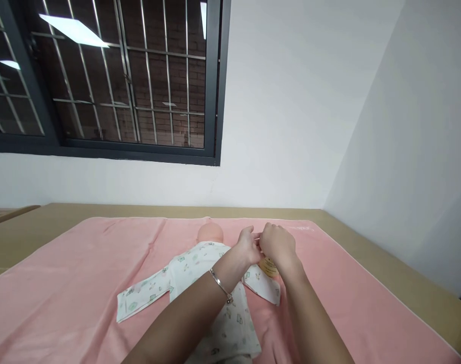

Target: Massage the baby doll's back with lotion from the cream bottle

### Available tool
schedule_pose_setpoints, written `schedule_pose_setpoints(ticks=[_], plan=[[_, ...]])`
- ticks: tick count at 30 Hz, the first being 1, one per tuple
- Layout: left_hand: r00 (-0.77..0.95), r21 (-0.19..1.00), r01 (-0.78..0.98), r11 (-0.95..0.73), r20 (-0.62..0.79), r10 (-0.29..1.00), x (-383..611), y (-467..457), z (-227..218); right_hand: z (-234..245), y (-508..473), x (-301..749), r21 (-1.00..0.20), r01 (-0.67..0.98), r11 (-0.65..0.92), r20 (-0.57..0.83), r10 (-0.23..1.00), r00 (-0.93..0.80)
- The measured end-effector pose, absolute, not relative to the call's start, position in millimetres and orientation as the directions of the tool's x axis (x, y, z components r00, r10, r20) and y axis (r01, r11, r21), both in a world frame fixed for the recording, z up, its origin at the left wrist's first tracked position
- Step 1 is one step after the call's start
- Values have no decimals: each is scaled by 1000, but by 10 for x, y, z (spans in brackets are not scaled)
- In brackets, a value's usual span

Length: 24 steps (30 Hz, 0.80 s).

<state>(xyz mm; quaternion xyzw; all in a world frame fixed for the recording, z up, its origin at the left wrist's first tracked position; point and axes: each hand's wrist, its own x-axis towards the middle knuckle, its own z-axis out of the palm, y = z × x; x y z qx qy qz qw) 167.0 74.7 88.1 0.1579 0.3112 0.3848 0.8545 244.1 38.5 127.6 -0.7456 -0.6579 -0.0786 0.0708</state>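
Observation:
A baby doll lies on a pink blanket, its bald head (210,232) toward the wall. It has on a white long-sleeved top (188,260) with a small green and brown print, and one sleeve stretches out to the left. Over the doll's right-hand shoulder, my left hand (250,246) has its thumb apart and its fingers reaching to my other hand. My right hand (278,242) is curled closed against those fingertips; what it grips, if anything, is hidden. Just below it shows a round yellow-tan piece with printing (268,265), partly covered, beside the right-hand sleeve (263,285).
The pink blanket (71,268) has folds on its left side and covers much of a wooden tabletop (352,247). White walls (276,126) stand behind and to the right. A dark-framed window (215,101) with metal bars is at the upper left.

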Motion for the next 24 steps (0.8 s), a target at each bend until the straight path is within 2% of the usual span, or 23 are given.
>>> schedule_pose_setpoints(ticks=[6,11,21,24], plan=[[541,499,-500,707,-457,706,1354,445,761,1298,434,2325,-35,977,-210,213,954,213],[518,533,-469,704,-480,708,880,136,870,1334,376,2278,-49,969,-241,229,942,246],[452,471,-648,599,-395,800,217,-242,1208,1183,388,2305,8,979,-202,311,932,189],[431,488,-655,578,-386,815,181,-329,1248,1146,418,2290,-126,970,-208,320,917,238]])
